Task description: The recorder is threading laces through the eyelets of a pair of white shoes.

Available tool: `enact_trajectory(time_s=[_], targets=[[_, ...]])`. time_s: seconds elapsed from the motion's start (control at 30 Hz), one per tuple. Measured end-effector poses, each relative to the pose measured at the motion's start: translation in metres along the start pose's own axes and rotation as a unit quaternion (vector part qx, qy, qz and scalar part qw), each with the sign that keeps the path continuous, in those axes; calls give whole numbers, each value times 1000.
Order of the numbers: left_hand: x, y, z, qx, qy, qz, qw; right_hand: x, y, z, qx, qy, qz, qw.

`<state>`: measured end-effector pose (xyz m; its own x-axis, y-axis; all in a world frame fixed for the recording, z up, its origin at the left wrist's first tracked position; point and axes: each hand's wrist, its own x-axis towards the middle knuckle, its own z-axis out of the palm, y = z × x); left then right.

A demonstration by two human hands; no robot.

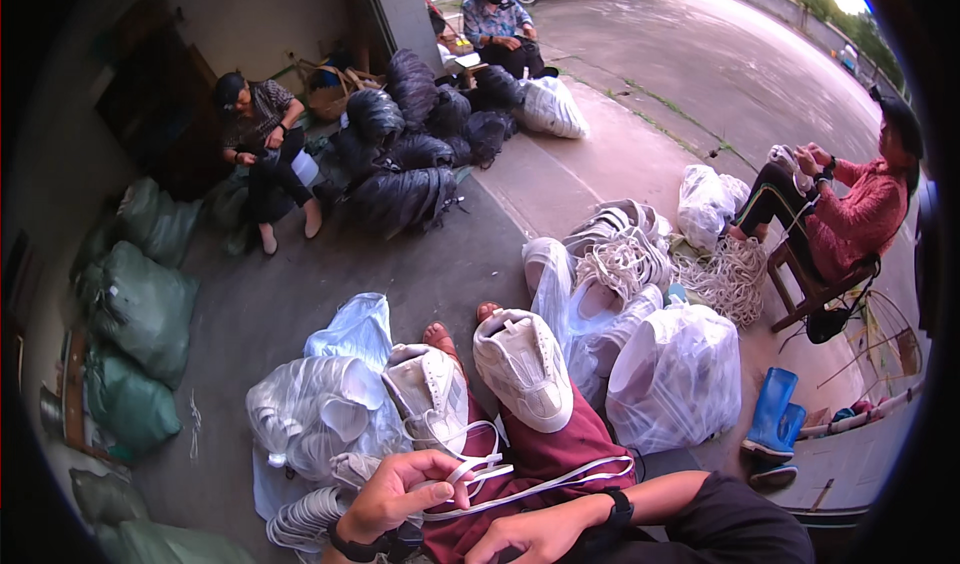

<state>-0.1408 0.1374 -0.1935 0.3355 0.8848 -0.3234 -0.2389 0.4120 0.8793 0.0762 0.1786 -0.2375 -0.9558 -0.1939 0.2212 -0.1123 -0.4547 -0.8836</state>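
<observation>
Two off-white sneakers rest on my legs over dark red cloth: the left sneaker and the right sneaker, toe toward me. My left hand is closed, with a flat white shoelace between its thumb and fingers. That lace loops up near the left sneaker. A long length of white lace lies across the red cloth toward the right. My right hand is low on my lap at the lower edge, where its fingertips are cut off. Each wrist has a dark band.
Clear bags of stacked white shoe parts lie at left, and a clear bag stands at right. Beyond are heaped cords, black bundles, green sacks and blue boots. Three seated people work nearby, one on a chair.
</observation>
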Motion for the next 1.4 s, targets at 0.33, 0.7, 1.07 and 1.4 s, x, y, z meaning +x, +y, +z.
enact_trajectory(time_s=[0.33,0.7,1.07,1.4], targets=[[-21,-16,-8,78,-70,-3,994,-28,45,-29,128,338,-34,932],[-24,-81,30,311,-156,-19,937,-21,68,-5,158,331,88,926],[-27,-98,19,326,-172,-87,926,-57,40,-28,157,464,-118,864],[-30,-96,20,316,-182,-65,929,-69,32,-26,170,510,-223,813]])
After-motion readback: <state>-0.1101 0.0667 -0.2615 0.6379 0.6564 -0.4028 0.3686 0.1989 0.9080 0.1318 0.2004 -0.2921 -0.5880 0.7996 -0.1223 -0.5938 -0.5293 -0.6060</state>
